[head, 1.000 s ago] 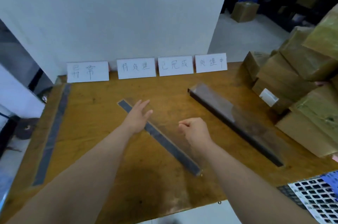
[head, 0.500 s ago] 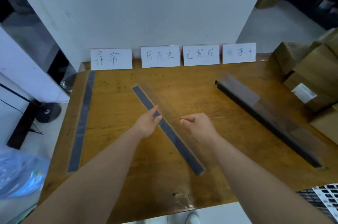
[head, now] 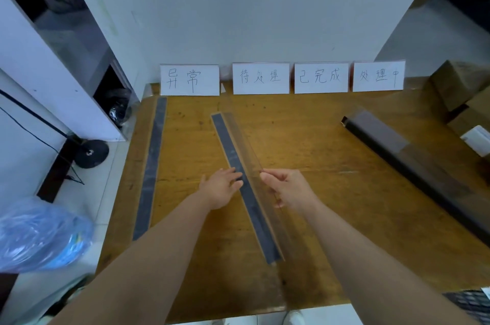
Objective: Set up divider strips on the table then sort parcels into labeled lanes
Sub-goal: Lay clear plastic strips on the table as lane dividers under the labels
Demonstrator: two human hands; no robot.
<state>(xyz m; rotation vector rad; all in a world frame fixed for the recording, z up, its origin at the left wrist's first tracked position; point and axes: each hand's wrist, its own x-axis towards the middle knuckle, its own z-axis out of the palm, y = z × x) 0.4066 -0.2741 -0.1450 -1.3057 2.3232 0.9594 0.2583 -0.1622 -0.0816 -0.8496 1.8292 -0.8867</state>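
A divider strip (head: 249,192) with a dark base and a clear upright wall lies at a slant on the wooden table (head: 318,155), its far end near the second label. My left hand (head: 221,188) rests flat on the dark base with straight fingers. My right hand (head: 287,188) pinches the clear wall's top edge. Another strip (head: 151,163) lies along the table's left edge. A stack of further strips (head: 408,163) lies slanted on the right. Several white hand-written labels (head: 261,78) stand against the wall at the back. Brown parcels (head: 461,91) are piled at far right.
A white label or tag (head: 476,139) shows on a parcel at the right edge. Left of the table are a white cabinet (head: 53,91), a dark stand base (head: 90,153) and a blue plastic bag (head: 39,237) on the floor. A patterned sheet (head: 469,300) lies at the near right corner.
The strip under my hands has turned from a strong slant toward a more lengthwise line, its far end swinging toward the labels. The view has shifted left and down; both hands stay on it.
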